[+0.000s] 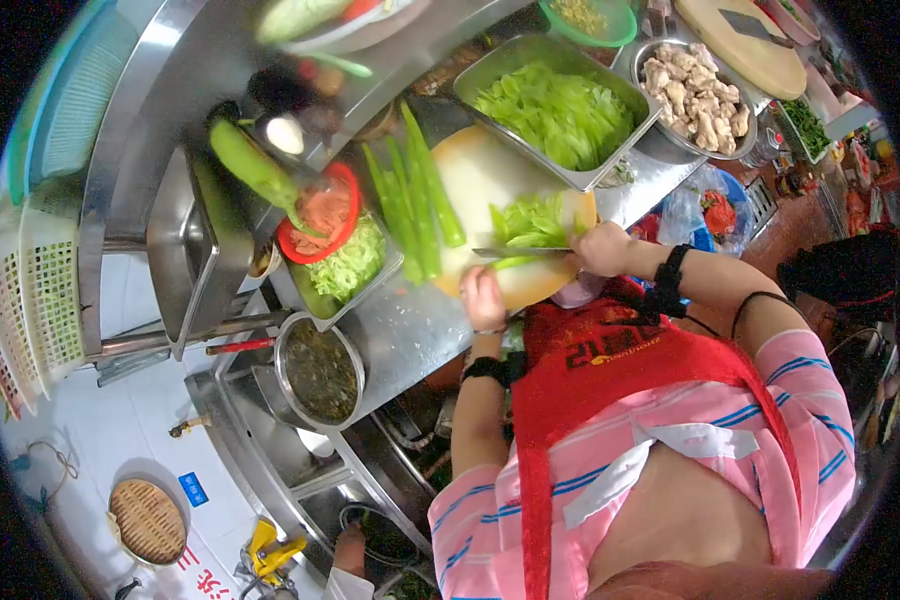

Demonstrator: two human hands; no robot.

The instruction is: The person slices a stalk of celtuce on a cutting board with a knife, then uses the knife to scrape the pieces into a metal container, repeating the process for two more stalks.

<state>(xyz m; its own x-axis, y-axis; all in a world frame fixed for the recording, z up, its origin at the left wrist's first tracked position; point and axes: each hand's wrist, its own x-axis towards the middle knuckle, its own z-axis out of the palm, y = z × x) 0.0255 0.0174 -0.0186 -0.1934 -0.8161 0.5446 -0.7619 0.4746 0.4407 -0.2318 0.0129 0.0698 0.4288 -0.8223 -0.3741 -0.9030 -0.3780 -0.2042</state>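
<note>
Gripping one knife (518, 252), right hand (601, 248).

Two boards (462, 185) (715, 42), one red bowl (354, 200)

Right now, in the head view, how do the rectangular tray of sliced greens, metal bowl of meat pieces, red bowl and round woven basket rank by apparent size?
1. Rectangular tray
2. Metal bowl
3. Red bowl and woven basket: too alike to rank, and they may sit at different distances.

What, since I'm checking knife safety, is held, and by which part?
Right hand: the knife, by its handle. Left hand: at one end of the green stalk; whether it grips cannot be told.
</note>
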